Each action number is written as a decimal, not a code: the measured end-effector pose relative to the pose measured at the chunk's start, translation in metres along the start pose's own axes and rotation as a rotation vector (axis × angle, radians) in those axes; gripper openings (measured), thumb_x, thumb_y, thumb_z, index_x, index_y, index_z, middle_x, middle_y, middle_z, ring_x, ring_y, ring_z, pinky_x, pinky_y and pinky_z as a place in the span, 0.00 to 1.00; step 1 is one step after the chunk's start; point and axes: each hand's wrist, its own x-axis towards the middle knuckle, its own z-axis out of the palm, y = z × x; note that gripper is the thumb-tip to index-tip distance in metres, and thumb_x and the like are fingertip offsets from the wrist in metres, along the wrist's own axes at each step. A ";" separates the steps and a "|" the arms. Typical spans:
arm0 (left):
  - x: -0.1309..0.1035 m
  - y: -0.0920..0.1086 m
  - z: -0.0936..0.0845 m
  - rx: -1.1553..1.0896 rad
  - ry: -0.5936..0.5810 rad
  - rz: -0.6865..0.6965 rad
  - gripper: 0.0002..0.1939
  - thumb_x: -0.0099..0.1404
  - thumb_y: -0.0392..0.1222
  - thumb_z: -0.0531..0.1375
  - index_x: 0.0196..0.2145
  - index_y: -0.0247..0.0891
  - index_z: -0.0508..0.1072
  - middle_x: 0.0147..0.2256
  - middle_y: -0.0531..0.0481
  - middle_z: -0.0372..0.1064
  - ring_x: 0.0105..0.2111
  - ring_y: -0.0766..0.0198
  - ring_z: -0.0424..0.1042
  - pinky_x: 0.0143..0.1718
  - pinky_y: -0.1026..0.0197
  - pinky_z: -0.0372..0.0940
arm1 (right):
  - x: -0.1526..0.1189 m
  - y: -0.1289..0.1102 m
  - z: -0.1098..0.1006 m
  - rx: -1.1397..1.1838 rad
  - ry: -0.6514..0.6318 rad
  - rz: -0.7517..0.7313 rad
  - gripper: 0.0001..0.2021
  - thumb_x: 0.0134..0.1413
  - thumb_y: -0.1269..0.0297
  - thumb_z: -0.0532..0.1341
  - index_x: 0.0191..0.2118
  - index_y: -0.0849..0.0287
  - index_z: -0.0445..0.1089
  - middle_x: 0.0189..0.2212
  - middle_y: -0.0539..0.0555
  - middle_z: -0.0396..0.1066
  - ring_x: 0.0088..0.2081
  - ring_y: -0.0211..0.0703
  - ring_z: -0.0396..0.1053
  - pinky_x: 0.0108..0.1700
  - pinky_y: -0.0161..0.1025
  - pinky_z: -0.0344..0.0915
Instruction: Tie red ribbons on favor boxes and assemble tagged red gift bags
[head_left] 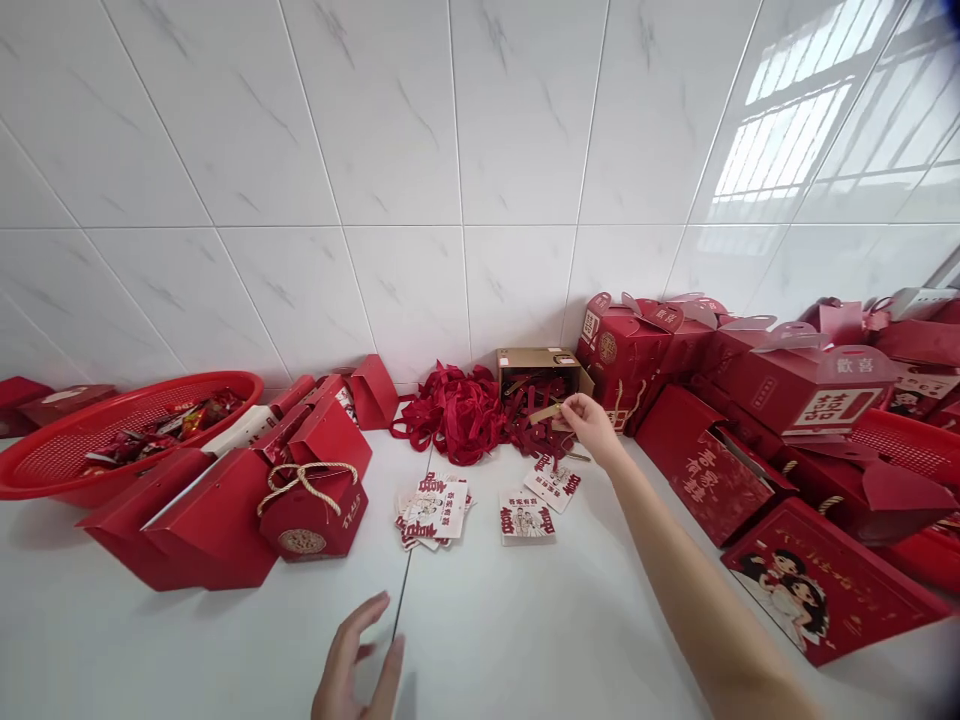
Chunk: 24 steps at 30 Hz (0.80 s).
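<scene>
My right hand (591,424) reaches out in front of a small brown cardboard box (534,357), thumb and fingers pinched on a short gold strip (545,412). Dark red ribbons (536,395) spill from that box beside a heap of brighter red ribbons (459,410). Below it lie printed cards: one tilted card (553,482), a small stack (528,518), and a looser pile (435,510) to the left. Near the bottom edge my left hand (358,660) hovers with thumb and fingers apart, holding nothing.
At left stand red gift boxes (217,510), one tied with a cord bow (315,510), and a red plastic basket (247,388) of wrapped sweets. Several red boxes with handles (814,385) crowd the right side. A tiled wall (405,200) closes off the back.
</scene>
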 end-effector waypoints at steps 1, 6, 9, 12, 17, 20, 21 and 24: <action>0.004 0.013 -0.001 -0.007 -0.011 0.087 0.17 0.65 0.54 0.57 0.46 0.43 0.72 0.52 0.44 0.70 0.53 0.49 0.69 0.51 0.49 0.68 | -0.015 -0.009 0.000 0.024 -0.034 -0.072 0.14 0.66 0.54 0.56 0.42 0.61 0.68 0.36 0.54 0.73 0.36 0.41 0.73 0.40 0.42 0.72; 0.020 0.096 0.009 -0.090 -0.070 0.504 0.10 0.66 0.41 0.58 0.46 0.43 0.72 0.49 0.44 0.70 0.51 0.55 0.71 0.53 0.54 0.67 | -0.098 -0.052 0.009 0.065 -0.219 -0.418 0.13 0.64 0.51 0.57 0.35 0.56 0.66 0.32 0.54 0.73 0.32 0.42 0.70 0.35 0.40 0.68; 0.013 0.122 0.022 -0.145 -0.140 0.569 0.07 0.66 0.39 0.58 0.43 0.41 0.71 0.39 0.47 0.73 0.40 0.59 0.73 0.43 0.59 0.69 | -0.141 -0.066 0.023 0.002 -0.230 -0.617 0.05 0.67 0.63 0.54 0.39 0.53 0.66 0.31 0.53 0.72 0.31 0.41 0.69 0.33 0.39 0.67; -0.005 0.121 0.032 -0.245 -0.158 0.472 0.05 0.69 0.38 0.55 0.33 0.41 0.69 0.27 0.52 0.70 0.29 0.64 0.71 0.33 0.63 0.68 | -0.175 -0.068 0.043 0.017 -0.133 -0.668 0.06 0.66 0.70 0.53 0.42 0.51 0.64 0.30 0.52 0.72 0.29 0.41 0.69 0.31 0.38 0.68; -0.027 0.108 0.034 -0.313 -0.192 0.313 0.05 0.68 0.42 0.57 0.35 0.41 0.69 0.28 0.51 0.69 0.30 0.63 0.70 0.34 0.62 0.68 | -0.214 -0.060 0.075 0.167 0.032 -0.546 0.05 0.63 0.69 0.55 0.37 0.52 0.65 0.26 0.50 0.71 0.25 0.40 0.69 0.26 0.35 0.68; -0.035 0.108 0.031 -0.288 -0.261 0.285 0.09 0.68 0.43 0.55 0.30 0.40 0.66 0.28 0.51 0.66 0.29 0.63 0.67 0.33 0.61 0.66 | -0.231 -0.056 0.086 0.237 0.060 -0.394 0.05 0.63 0.66 0.56 0.35 0.54 0.67 0.26 0.51 0.71 0.26 0.40 0.70 0.27 0.35 0.69; -0.037 0.108 0.031 -0.279 -0.262 0.273 0.09 0.68 0.43 0.55 0.29 0.40 0.65 0.28 0.51 0.66 0.29 0.63 0.66 0.33 0.61 0.66 | -0.235 -0.055 0.089 0.270 0.047 -0.337 0.05 0.63 0.65 0.56 0.35 0.55 0.68 0.26 0.51 0.71 0.27 0.40 0.71 0.29 0.35 0.69; -0.044 0.105 0.031 -0.256 -0.229 0.269 0.09 0.67 0.41 0.56 0.28 0.40 0.65 0.27 0.52 0.65 0.28 0.64 0.65 0.32 0.62 0.64 | -0.245 -0.053 0.090 0.444 -0.025 -0.148 0.09 0.61 0.58 0.60 0.35 0.57 0.68 0.29 0.52 0.71 0.31 0.42 0.71 0.33 0.37 0.70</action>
